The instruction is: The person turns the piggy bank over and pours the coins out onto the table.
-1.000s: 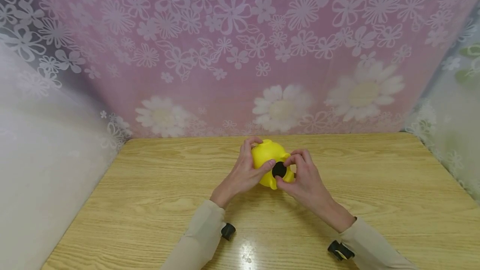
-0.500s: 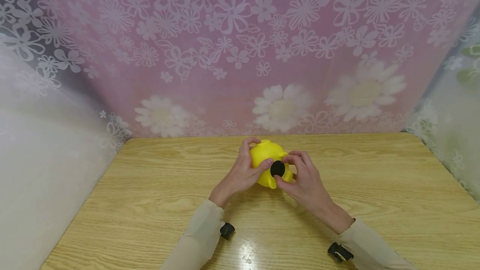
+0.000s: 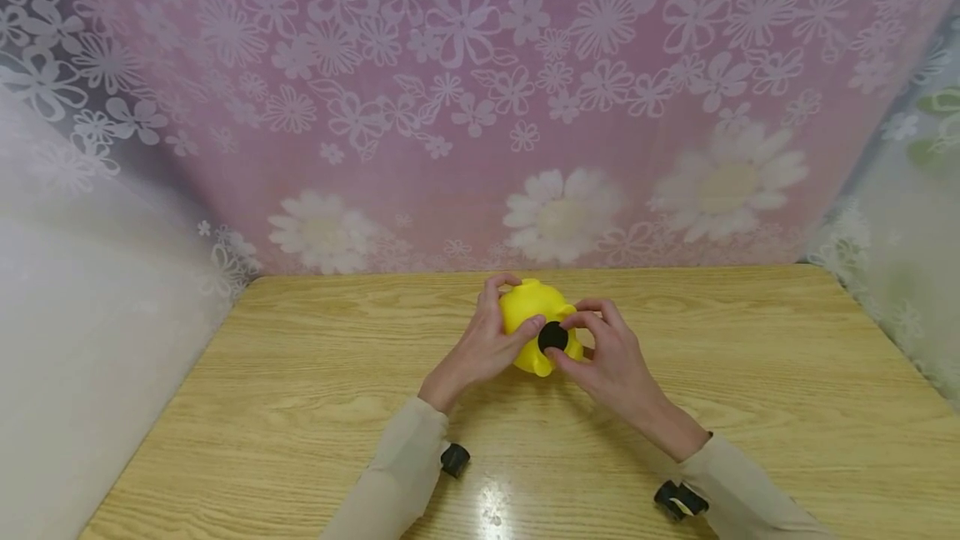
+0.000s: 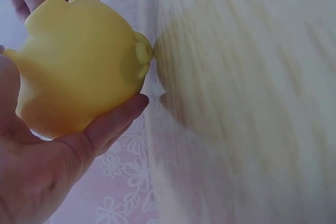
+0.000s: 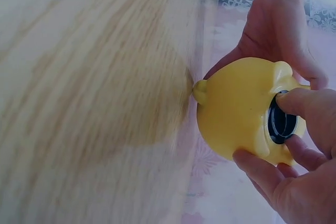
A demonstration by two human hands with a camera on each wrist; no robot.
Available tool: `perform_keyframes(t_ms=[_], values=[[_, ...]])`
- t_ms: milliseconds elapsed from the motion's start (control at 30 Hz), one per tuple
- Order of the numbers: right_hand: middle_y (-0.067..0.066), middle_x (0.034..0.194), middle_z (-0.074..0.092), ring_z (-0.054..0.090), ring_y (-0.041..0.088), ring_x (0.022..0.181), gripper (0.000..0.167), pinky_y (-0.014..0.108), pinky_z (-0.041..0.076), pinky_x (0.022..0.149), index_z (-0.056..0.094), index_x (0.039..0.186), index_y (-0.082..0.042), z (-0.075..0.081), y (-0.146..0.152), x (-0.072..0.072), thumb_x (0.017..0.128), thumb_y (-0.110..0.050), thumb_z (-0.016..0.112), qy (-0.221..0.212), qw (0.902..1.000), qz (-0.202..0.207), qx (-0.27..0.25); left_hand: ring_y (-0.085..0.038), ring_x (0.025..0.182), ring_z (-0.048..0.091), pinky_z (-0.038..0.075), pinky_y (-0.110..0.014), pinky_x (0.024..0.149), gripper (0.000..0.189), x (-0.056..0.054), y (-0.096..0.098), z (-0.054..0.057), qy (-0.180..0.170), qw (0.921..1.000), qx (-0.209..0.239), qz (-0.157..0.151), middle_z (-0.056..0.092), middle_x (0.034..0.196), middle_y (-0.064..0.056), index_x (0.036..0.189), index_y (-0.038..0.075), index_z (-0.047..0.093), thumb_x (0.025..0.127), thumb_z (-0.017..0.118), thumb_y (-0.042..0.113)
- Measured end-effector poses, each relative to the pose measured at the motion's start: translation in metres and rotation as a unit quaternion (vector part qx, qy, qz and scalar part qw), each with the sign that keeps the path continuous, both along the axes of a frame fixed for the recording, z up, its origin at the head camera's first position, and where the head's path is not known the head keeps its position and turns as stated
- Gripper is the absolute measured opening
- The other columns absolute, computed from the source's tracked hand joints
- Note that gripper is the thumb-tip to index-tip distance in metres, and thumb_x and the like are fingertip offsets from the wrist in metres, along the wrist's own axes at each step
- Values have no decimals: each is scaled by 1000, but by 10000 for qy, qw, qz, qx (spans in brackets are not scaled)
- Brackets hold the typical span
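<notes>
A round yellow piggy bank (image 3: 534,302) with stubby feet lies tipped at the tabletop's far middle, its underside facing right and toward me. My left hand (image 3: 487,338) grips its left side, the thumb stretched across the underside beside a round black plug (image 3: 552,338). Thumb and fingers of my right hand (image 3: 611,365) pinch at opposite edges of that plug. In the right wrist view the black plug (image 5: 283,116) sits in the opening and shows a raised ridge. From the left wrist view, a small knob of the yellow piggy bank (image 4: 79,66) is right at the wood surface.
The wood-grain table (image 3: 300,407) ends at a pink flowered backdrop (image 3: 420,148) just behind the hands. A pale curtain (image 3: 90,290) bounds the left side, another the right. Black wrist devices (image 3: 455,461) hang below both beige sleeves (image 3: 401,473).
The piggy bank and both hands have shifted very slightly left. The right fingers keep to the edges of the black plug, and the left hand's hold looks the same.
</notes>
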State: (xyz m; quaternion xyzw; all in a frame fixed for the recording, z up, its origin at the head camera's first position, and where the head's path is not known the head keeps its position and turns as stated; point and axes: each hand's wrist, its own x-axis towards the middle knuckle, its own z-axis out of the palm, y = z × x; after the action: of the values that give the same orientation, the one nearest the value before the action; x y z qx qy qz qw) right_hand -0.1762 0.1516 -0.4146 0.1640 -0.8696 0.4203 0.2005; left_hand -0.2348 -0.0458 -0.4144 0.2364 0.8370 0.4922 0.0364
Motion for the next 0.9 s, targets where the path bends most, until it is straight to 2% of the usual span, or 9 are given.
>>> perform_keyframes(t_ms=[200, 433, 567, 700, 800, 900], values=[[19, 117, 56, 66, 38, 99, 31, 43, 64, 64, 61, 93, 0, 0, 1, -1, 77, -2, 88, 74, 10000, -55, 5, -24, 113, 55, 55, -34, 89, 66, 0, 0, 0, -36, 10000, -4, -35, 42, 140, -18, 147, 23, 25, 100, 59, 54], [18, 116, 59, 67, 35, 98, 28, 36, 63, 62, 63, 92, -2, -2, 0, -2, 78, -4, 87, 205, 9997, -154, 21, -25, 113, 56, 55, -35, 91, 66, -1, -2, -1, -145, 9999, 71, -52, 40, 142, -19, 148, 21, 23, 101, 59, 52], [17, 115, 60, 68, 34, 97, 28, 40, 64, 64, 62, 90, -4, -3, 0, -2, 78, -2, 88, 367, 9991, -224, -32, -24, 113, 57, 55, -35, 91, 65, -2, -3, -2, -177, 9997, 178, -80, 41, 140, -19, 147, 22, 24, 101, 58, 52], [13, 103, 61, 67, 28, 89, 31, 43, 64, 66, 63, 88, -4, -2, 3, -3, 73, 1, 90, 861, 9958, -271, 131, -25, 116, 56, 55, -37, 93, 66, -3, -3, -2, -190, 9997, 155, -71, 41, 140, -19, 148, 21, 23, 101, 59, 52], [8, 90, 63, 65, 22, 81, 32, 38, 62, 63, 66, 88, -4, -3, 5, -4, 70, 1, 91, 1201, 9917, -264, 367, -25, 117, 56, 55, -38, 94, 67, -3, -4, -1, -211, 9997, 109, -25, 41, 141, -18, 149, 20, 23, 101, 60, 50], [4, 83, 67, 64, 18, 74, 30, 29, 56, 57, 68, 90, -5, -3, 7, -4, 71, 1, 91, 1300, 9903, -200, 441, -25, 118, 55, 55, -38, 94, 67, -3, -3, -2, -206, 9997, 116, -11, 42, 140, -18, 149, 20, 24, 101, 60, 49]])
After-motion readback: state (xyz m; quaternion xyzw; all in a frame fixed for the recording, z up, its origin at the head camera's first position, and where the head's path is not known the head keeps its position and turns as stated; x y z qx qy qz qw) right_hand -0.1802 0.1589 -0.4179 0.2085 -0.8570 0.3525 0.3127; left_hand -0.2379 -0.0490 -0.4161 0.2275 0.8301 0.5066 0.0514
